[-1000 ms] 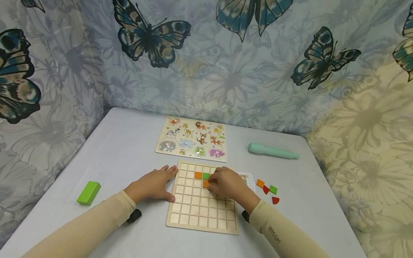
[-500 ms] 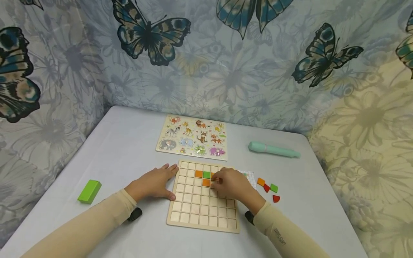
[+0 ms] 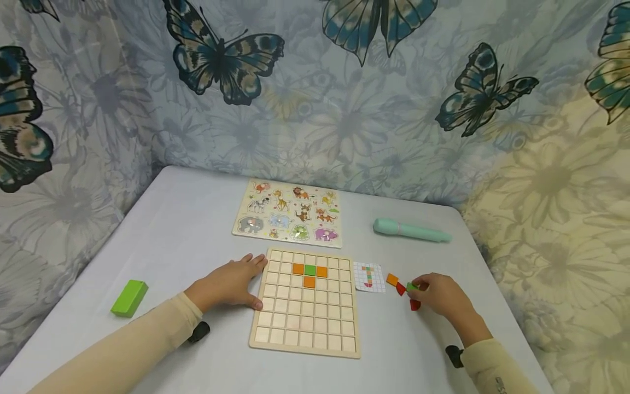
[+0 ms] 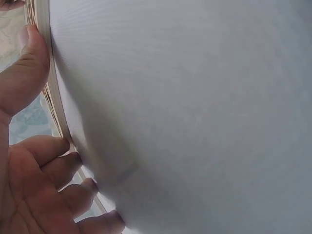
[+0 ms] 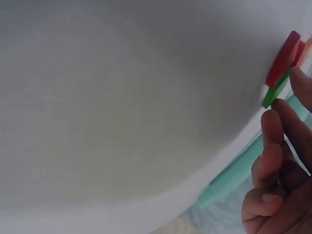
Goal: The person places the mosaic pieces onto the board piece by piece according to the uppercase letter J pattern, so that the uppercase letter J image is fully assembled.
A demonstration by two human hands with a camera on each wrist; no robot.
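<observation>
In the head view a wooden grid board lies flat, with three orange square tiles set around one green square tile in its upper cells. Spread fingers of my left hand rest along the board's left edge; the left wrist view shows the thumb and fingertips touching its side. To the right of the board, my right hand pinches another green square tile between thumb and index finger. Red rounded pieces and an orange tile lie beside those fingertips.
A small pattern card lies against the board's right edge. Behind are an animal puzzle board and a mint-green pen-shaped object. A green block lies at left. Patterned fabric hangs behind the table.
My right hand has left the board, where an orange tile now shows right of the green one, and moved right to the loose pieces. The left hand stays at the board's edge.
</observation>
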